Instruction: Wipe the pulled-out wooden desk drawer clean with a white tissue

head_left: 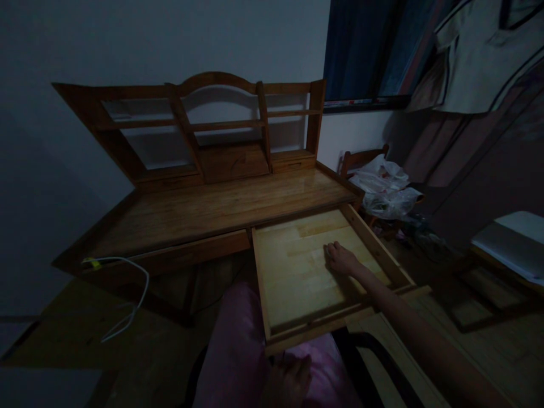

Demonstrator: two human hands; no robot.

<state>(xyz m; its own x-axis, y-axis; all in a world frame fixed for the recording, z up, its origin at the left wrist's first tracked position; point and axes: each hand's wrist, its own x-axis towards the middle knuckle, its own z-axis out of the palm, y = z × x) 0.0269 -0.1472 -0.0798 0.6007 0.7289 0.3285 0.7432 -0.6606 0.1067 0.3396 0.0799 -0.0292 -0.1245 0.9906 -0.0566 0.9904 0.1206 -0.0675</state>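
Observation:
A wooden drawer [293,283] is pulled out from the right side of a wooden desk [229,204], reaching over the lap. Inside the drawer, my right hand [341,260] is closed, its fingers curled together near the pale bottom panel. Whatever its fingers may hold is too small or dark to make out. Low in the view, my left hand [291,379] lies by the pink-clothed lap [236,345], just below the drawer front. Its fingers look curled in the dim light, and I cannot make out anything in them.
A shelf unit [216,124] stands along the desk's back. A white cable [147,283] hangs off the left corner. To the right are a chair [363,158] with plastic bags [385,184], hanging clothes [476,62] and a stool [488,289] with a flat silvery object [516,243] on top.

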